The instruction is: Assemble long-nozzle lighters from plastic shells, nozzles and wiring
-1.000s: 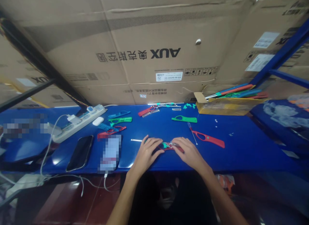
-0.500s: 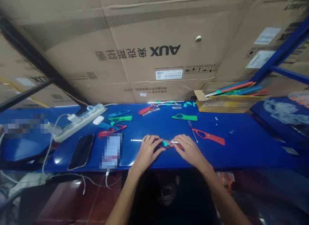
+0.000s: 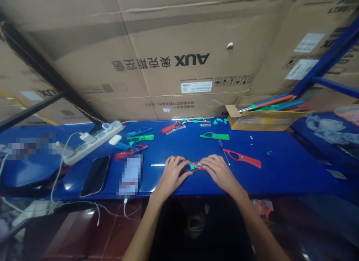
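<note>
Near the front edge of the blue table (image 3: 280, 167) lies a red plastic handle piece with a teal part and small metal bits (image 3: 194, 166). My left hand (image 3: 172, 173) rests on its left end with fingers curled down onto it. My right hand (image 3: 217, 170) presses on its right end, fingers bent over it. A thin metal blade (image 3: 157, 165) sticks out to the left of my left hand.
Other red, green and blue handle pieces (image 3: 242, 159) lie about the table, with a small screwdriver (image 3: 223, 150). At the left are two phones (image 3: 95, 175), a white power strip (image 3: 92, 140) and an earbud case (image 3: 113, 140). A cardboard tray (image 3: 263, 120) of parts stands back right. Large cartons (image 3: 182, 59) form the wall behind.
Both hands have stayed on the red piece, with the fingers drawing slightly closer together over its middle. The view has shifted a little.
</note>
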{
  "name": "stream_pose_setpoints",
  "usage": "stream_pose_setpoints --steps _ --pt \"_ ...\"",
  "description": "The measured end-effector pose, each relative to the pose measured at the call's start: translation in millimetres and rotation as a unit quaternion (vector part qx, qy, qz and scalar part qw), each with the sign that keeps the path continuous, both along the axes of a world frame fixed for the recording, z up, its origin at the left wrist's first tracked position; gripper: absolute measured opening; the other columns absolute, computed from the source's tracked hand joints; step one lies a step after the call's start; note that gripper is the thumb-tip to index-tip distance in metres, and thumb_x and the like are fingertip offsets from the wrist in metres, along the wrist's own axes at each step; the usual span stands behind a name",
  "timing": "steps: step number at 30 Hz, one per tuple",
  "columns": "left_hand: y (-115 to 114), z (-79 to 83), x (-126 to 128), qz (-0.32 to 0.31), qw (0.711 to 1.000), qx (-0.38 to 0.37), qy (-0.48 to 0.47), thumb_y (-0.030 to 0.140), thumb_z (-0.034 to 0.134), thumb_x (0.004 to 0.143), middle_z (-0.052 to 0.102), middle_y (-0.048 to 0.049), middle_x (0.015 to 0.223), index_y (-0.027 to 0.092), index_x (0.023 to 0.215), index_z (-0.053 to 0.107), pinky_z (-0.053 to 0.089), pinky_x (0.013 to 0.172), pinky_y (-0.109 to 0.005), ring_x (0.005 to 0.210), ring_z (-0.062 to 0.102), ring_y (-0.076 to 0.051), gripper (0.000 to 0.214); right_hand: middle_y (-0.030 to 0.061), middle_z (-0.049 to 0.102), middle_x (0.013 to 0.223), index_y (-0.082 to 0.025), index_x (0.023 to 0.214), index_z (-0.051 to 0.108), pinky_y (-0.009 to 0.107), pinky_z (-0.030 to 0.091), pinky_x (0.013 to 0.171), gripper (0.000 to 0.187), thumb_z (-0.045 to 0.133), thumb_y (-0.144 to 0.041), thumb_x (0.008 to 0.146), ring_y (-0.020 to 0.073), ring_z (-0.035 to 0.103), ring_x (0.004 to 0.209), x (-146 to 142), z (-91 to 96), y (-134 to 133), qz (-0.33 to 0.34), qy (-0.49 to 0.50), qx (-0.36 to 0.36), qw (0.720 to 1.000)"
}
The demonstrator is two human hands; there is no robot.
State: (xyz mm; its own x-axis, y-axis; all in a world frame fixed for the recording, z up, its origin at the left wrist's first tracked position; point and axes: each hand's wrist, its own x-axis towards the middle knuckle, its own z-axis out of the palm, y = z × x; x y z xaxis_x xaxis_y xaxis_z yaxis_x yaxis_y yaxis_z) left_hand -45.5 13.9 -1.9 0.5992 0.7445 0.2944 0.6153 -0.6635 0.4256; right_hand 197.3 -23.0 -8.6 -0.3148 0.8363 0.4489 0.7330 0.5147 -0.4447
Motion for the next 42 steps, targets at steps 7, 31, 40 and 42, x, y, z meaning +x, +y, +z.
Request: stream_pose_setpoints --steps 7,31,40,42 --pt "-2.5 5.4 4.6 0.014 1.000 0.005 0.009 0.035 0.063 0.095 0.060 -0.0057 0.117 0.026 0.121 0.062 0.036 0.106 -0.048 0.110 0.053 -0.025 0.027 0.0087 0.072 0.119 -0.025 0.115 0.071 0.042 0.050 0.091 0.027 0.047 -0.021 0.103 0.0244 0.063 0.110 -0.1 -1.3 0.0 -0.003 -0.003 0.001 1.000" --pt "-5.8 4.3 1.6 0.013 0.999 0.031 -0.002 0.040 0.061 0.098 0.063 -0.0055 0.116 0.025 0.121 0.063 0.035 0.109 -0.049 0.111 0.055 -0.024 0.028 0.0088 0.071 0.122 -0.023 0.118 0.071 0.044 0.051 0.093 0.025 0.050 -0.026 0.104 0.0242 0.063 0.111 -1.3 -1.9 -0.1 -0.009 -0.007 0.008 1.000" --pt "-5.4 1.7 1.5 0.012 1.000 0.025 -0.008 0.040 0.061 0.098 0.065 -0.0062 0.122 0.025 0.129 0.057 0.034 0.112 -0.050 0.116 0.058 -0.025 0.035 0.0078 0.067 0.129 -0.025 0.123 0.071 0.045 0.051 0.099 0.026 0.059 -0.030 0.100 0.0252 0.059 0.117 -4.2 -1.2 -3.6 0.010 -0.061 0.029 0.998" --pt "-5.2 1.7 1.3 0.018 1.000 0.021 -0.013 0.043 0.065 0.095 0.066 -0.0057 0.122 0.024 0.130 0.056 0.034 0.112 -0.050 0.116 0.058 -0.025 0.040 0.0079 0.068 0.129 -0.024 0.121 0.071 0.045 0.051 0.098 0.025 0.058 -0.029 0.100 0.0259 0.059 0.117 -4.5 -2.2 -3.3 0.010 -0.068 0.047 0.997"
